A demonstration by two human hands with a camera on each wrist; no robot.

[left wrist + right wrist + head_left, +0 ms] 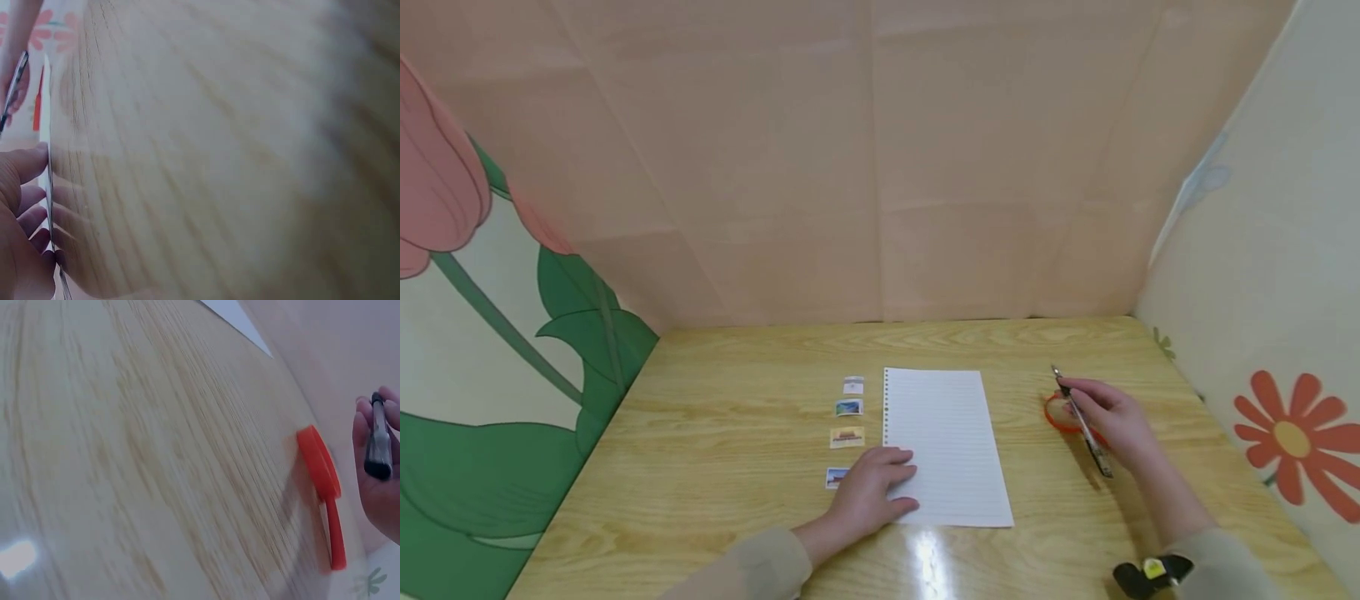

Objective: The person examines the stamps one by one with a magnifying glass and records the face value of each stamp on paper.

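The left hand (872, 492) lies with its fingers loosely extended on the lower left part of a sheet of lined paper (943, 433), touching it and gripping nothing. The sheet lies on the wooden table (700, 442), with a row of punched holes along its left edge and faint ruled lines across it.

The right hand (1108, 417) pinches a pen (1086, 433) between thumb and fingers, raised off the table to the right of the paper. The pen has a see-through barrel with dark ends and is held slantwise — any lettering on it is too small to make out.

Beneath that hand, and apart from it in the right wrist view, a red ring with a handle (319, 462) rests on the table, shaped like a magnifying glass.

Left of the sheet, four small picture cards (847, 437) stand in a column: a pale one at the top, then a blue-green one, a yellowish one with a building, and a blue-edged one partly covered by the left hand. Their print is too small to read. A black device (1131, 579) at the right sleeve carries a yellow label — its marking is likewise unreadable. A red flower (1292, 439) decorates the wall at right.
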